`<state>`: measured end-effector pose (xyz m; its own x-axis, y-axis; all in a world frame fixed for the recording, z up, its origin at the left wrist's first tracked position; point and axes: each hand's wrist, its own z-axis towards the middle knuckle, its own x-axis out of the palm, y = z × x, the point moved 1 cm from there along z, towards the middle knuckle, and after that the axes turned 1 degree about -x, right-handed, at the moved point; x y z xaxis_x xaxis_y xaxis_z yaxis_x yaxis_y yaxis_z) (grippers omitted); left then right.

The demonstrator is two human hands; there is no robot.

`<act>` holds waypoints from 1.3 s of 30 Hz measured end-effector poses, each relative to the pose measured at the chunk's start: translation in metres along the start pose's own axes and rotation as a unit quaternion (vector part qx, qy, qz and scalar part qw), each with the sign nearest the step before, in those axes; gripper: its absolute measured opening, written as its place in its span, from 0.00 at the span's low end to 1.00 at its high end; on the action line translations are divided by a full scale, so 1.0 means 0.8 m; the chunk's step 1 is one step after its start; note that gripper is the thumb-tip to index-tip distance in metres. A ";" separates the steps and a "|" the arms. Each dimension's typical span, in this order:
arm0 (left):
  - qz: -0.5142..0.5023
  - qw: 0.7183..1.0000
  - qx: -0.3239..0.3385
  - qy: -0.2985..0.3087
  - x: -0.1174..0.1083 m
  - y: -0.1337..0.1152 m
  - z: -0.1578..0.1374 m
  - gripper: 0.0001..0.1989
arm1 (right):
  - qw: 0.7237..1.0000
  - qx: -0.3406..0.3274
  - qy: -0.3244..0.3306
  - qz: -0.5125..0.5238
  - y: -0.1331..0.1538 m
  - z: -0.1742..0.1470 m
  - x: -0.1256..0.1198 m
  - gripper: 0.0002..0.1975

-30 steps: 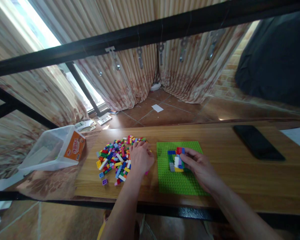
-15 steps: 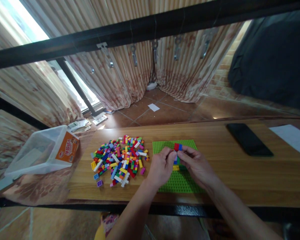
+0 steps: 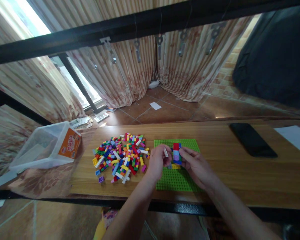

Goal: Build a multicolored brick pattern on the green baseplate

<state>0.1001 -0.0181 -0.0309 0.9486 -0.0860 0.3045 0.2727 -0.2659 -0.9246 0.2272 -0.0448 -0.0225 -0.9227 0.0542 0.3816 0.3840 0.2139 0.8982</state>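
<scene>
My left hand (image 3: 157, 162) is closed, with a small white brick (image 3: 166, 152) between its fingers. Just to its right, my right hand (image 3: 194, 164) grips the side of a small block of joined bricks (image 3: 176, 154) coloured red, lavender and blue. Both hands are over the green baseplate (image 3: 177, 183). Below the joined bricks a yellow brick (image 3: 175, 166) shows; whether it sits on the plate or belongs to the block, I cannot tell. My fingers hide part of the block's right side.
A pile of loose coloured bricks (image 3: 120, 155) spreads over the left of the wooden table (image 3: 215, 133). Left of the table stands a clear plastic bin (image 3: 42, 143) with an orange label. A black phone (image 3: 252, 140) and white paper (image 3: 295, 136) lie at the right.
My left hand has drawn a little left, off the joined bricks, and the white brick in its fingers now shows. More of the block in my right hand is visible. The view has shifted slightly.
</scene>
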 end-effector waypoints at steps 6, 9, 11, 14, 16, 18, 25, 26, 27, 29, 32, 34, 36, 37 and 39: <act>0.054 0.997 0.046 0.027 -0.003 0.001 0.005 0.24 | 0.992 -0.048 -0.025 -0.114 -0.008 0.003 -0.004 0.21; 0.107 0.990 0.081 0.041 -0.004 0.006 0.007 0.21 | 0.985 -0.073 -0.029 -0.151 -0.008 0.005 -0.005 0.21; 0.154 0.982 0.101 0.042 -0.003 0.007 0.005 0.19 | 0.982 -0.074 -0.032 -0.170 -0.008 0.005 -0.004 0.21; 0.219 0.966 0.131 0.030 0.001 0.006 -0.001 0.19 | 0.971 -0.095 -0.048 -0.214 -0.007 0.004 -0.002 0.21; 0.251 0.957 0.144 0.008 0.006 0.005 -0.006 0.19 | 0.958 -0.125 -0.060 -0.251 -0.007 0.002 0.000 0.20; 0.278 0.948 0.152 -0.016 0.011 0.006 -0.011 0.18 | 0.944 -0.153 -0.072 -0.283 -0.009 -0.001 0.003 0.19; 0.343 0.924 0.160 -0.055 0.019 0.011 -0.020 0.17 | 0.918 -0.208 -0.113 -0.318 -0.020 -0.009 0.012 0.17; 0.350 0.922 0.156 -0.062 0.019 0.011 -0.019 0.17 | 0.917 -0.210 -0.116 -0.318 -0.023 -0.008 0.013 0.17; 0.357 0.919 0.151 -0.068 0.018 0.012 -0.018 0.17 | 0.916 -0.212 -0.120 -0.318 -0.025 -0.007 0.014 0.17; 0.370 0.915 0.141 -0.076 0.017 0.013 -0.016 0.16 | 0.916 -0.212 -0.123 -0.319 -0.028 -0.004 0.015 0.17; 0.387 0.910 0.132 -0.076 0.016 0.013 -0.014 0.16 | 0.915 -0.213 -0.122 -0.320 -0.031 -0.001 0.015 0.18; 0.394 0.907 0.133 -0.074 0.015 0.012 -0.015 0.17 | 0.915 -0.212 -0.124 -0.320 -0.030 0.000 0.016 0.18; 0.398 0.904 0.138 -0.073 0.015 0.011 -0.017 0.17 | 0.914 -0.207 -0.131 -0.322 -0.028 -0.001 0.016 0.19; 0.399 0.903 0.142 -0.073 0.015 0.010 -0.018 0.18 | 0.914 -0.205 -0.135 -0.324 -0.027 -0.001 0.017 0.20; 0.392 0.905 0.148 -0.077 0.016 0.009 -0.019 0.18 | 0.913 -0.202 -0.141 -0.325 -0.025 -0.001 0.016 0.22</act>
<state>0.1114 -0.0357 -0.0303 0.8740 0.0047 -0.4859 -0.4843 0.0899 -0.8703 0.2076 -0.0491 -0.0349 -0.9096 0.3058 -0.2812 -0.3199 -0.0839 0.9437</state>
